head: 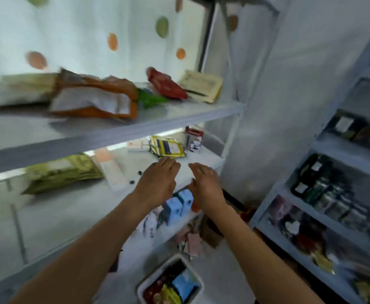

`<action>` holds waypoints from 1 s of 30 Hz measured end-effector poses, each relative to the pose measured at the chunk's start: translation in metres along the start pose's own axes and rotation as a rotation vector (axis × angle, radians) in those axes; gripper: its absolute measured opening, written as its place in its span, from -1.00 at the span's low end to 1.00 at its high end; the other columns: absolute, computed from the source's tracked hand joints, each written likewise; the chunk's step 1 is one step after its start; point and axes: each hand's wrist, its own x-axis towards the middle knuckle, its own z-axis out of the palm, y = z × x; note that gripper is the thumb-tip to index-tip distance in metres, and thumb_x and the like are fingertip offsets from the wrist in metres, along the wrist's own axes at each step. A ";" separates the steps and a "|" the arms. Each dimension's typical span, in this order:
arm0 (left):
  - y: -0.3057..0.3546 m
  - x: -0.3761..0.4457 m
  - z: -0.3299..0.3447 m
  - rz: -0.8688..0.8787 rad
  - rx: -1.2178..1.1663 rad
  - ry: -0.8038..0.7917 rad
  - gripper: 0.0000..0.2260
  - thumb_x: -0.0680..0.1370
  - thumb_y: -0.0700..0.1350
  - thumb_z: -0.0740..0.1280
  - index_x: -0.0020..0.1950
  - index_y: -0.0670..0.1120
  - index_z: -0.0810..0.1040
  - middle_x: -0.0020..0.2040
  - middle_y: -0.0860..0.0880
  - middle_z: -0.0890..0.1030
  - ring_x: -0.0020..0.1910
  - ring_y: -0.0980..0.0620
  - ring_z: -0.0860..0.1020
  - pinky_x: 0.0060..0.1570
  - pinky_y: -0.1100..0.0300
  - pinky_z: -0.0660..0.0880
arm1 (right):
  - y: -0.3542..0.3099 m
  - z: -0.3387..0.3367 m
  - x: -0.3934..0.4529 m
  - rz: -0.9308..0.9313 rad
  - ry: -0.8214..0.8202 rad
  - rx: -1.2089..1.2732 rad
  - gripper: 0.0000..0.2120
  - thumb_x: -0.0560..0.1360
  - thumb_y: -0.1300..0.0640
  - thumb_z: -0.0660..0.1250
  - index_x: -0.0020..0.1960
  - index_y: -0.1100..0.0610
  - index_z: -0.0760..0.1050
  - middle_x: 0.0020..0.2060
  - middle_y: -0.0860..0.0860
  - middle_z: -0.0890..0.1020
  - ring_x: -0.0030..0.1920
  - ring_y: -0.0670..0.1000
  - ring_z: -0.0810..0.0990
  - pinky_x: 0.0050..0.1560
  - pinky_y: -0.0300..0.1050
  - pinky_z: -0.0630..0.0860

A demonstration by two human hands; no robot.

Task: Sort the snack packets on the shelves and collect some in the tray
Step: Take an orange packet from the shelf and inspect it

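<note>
Packets lay on several white shelves, and the picture was blurred by motion. Both bare arms reached forward from 6 o'clock toward the middle shelf (201, 160). The left hand (157, 178) was stretched flat, palm down, its fingers straight and close together, and its fingertips came just beside a yellow packet (167, 148) at 12 o'clock from it. I could not tell if they touched it. The right hand (204, 183) was beside it at 3 o'clock, also palm down, with the fingers relaxed and a little bent. Both hands held nothing and stayed apart from each other.

The yellow packet was flat, crinkled and shiny, with a blue and white label. Behind it at 1 o'clock stood a small red and white box (194, 139), upright. At 9 o'clock on the same shelf lay a soft olive-green pouch (63, 173), wrinkled like foil.

On the upper shelf (179, 115) lay an orange and white bag (96, 99), long and creased, a red packet (166, 84) tilted on its side, and a flat cream packet (201, 85) at its right end.

Below the hands, light blue cartons (177, 205) with square edges stood on a lower shelf. At 6 o'clock the tray (153, 279), white with rounded corners, sat low down and held red, yellow and blue packets. A grey rack (324, 148) at 3 o'clock carried dark packets.
</note>
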 end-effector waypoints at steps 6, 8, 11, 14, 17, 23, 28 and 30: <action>-0.042 -0.070 -0.120 -0.151 0.152 0.070 -0.57 0.27 -0.26 0.44 0.14 -0.20 0.58 0.11 -0.17 0.62 0.20 -0.19 0.54 0.01 -0.02 0.58 | -0.134 -0.042 0.024 -0.224 0.128 0.100 -0.50 0.34 0.35 0.35 0.29 0.25 0.53 0.17 0.21 0.62 0.16 0.25 0.59 0.23 0.18 0.48; -0.058 -0.092 -0.151 -0.212 0.194 0.066 -0.54 0.28 -0.27 0.43 0.19 -0.21 0.57 0.15 -0.18 0.61 0.20 -0.22 0.55 0.08 -0.06 0.55 | -0.174 -0.048 0.031 -0.285 0.142 0.141 -0.49 0.33 0.37 0.40 0.29 0.24 0.53 0.17 0.22 0.62 0.17 0.25 0.59 0.23 0.18 0.50; -0.083 -0.121 -0.184 -0.309 0.266 0.069 -0.54 0.31 -0.24 0.41 0.21 -0.21 0.56 0.18 -0.19 0.60 0.21 -0.24 0.55 0.10 -0.08 0.55 | -0.219 -0.045 0.043 -0.379 0.191 0.193 -0.50 0.27 0.38 0.45 0.21 0.25 0.58 0.10 0.21 0.66 0.09 0.23 0.64 0.14 0.12 0.55; -0.105 -0.146 -0.205 -0.435 0.327 0.041 -0.56 0.36 -0.14 0.24 0.22 -0.19 0.56 0.19 -0.19 0.59 0.20 -0.25 0.55 0.10 -0.12 0.54 | -0.256 -0.036 0.060 -0.478 0.175 0.269 -0.60 0.39 0.31 0.32 0.23 0.27 0.57 0.12 0.23 0.65 0.12 0.25 0.63 0.17 0.12 0.54; -0.126 -0.161 -0.216 -0.584 0.357 -0.040 -0.49 0.41 -0.08 0.26 0.36 -0.15 0.49 0.30 -0.21 0.53 0.29 -0.27 0.50 0.24 -0.17 0.42 | -0.281 -0.029 0.084 -0.524 0.025 0.283 -0.59 0.61 0.13 0.13 0.40 0.25 0.43 0.34 0.23 0.51 0.36 0.23 0.45 0.38 0.09 0.34; -0.140 -0.165 -0.207 -0.656 0.471 -0.141 -0.45 0.33 0.18 0.25 0.23 -0.05 0.60 0.18 -0.10 0.64 0.11 -0.16 0.62 0.09 -0.08 0.53 | -0.301 0.001 0.106 -0.488 0.052 0.240 -0.44 0.61 -0.09 -0.13 0.30 0.08 0.54 0.27 0.04 0.59 0.32 0.05 0.51 0.29 0.00 0.36; -0.143 -0.147 -0.213 -0.675 0.442 -0.088 -0.61 0.58 0.19 0.11 0.24 0.04 0.55 0.22 -0.02 0.59 0.18 -0.10 0.54 0.14 0.05 0.45 | -0.291 -0.007 0.121 -0.496 -0.091 0.342 -0.61 0.63 -0.04 0.13 0.38 0.08 0.45 0.34 0.07 0.53 0.35 0.09 0.45 0.31 -0.03 0.31; -0.148 -0.136 -0.218 -0.655 0.505 -0.154 -0.72 0.64 0.05 0.11 0.26 0.00 0.48 0.20 -0.07 0.52 0.16 -0.12 0.47 0.07 0.05 0.45 | -0.285 -0.017 0.136 -0.454 0.062 0.362 -0.59 0.53 0.09 0.27 0.36 0.15 0.45 0.25 0.17 0.56 0.27 0.20 0.49 0.28 0.05 0.35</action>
